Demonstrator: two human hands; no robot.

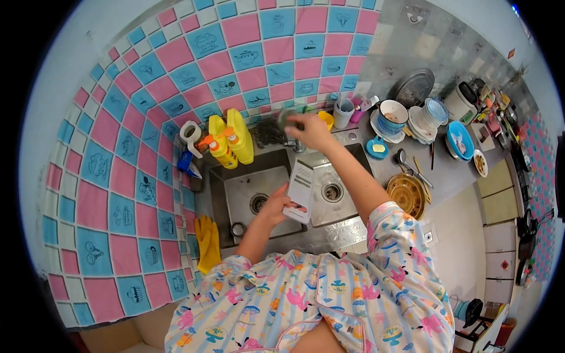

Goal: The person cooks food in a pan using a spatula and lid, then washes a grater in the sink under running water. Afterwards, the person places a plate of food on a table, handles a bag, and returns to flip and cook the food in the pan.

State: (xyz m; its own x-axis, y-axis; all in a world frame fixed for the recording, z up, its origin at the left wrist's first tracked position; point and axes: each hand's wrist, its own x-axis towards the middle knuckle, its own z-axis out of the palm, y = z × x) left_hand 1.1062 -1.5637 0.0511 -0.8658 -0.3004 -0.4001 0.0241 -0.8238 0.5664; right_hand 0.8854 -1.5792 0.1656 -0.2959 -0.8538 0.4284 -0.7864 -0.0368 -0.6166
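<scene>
My left hand [275,207] grips a white flat grater [302,179] by its lower end. The grater is tilted over the divider between the two basins of the steel sink [235,181], its perforated part pointing toward the wall. My right hand [310,130] is stretched out above the faucet [292,143] at the back of the sink. Its fingers are closed around a small, blurred greenish thing [287,120] whose kind I cannot make out. Behind the faucet lies a dark mesh-like clump [268,132].
Yellow bottles [238,138] and a paper roll [190,133] stand at the left. A yellow rubber glove [207,242] hangs at the sink's left front. Stacked bowls [393,116], a blue basin [459,141] and a brown glass plate [406,196] occupy the right counter.
</scene>
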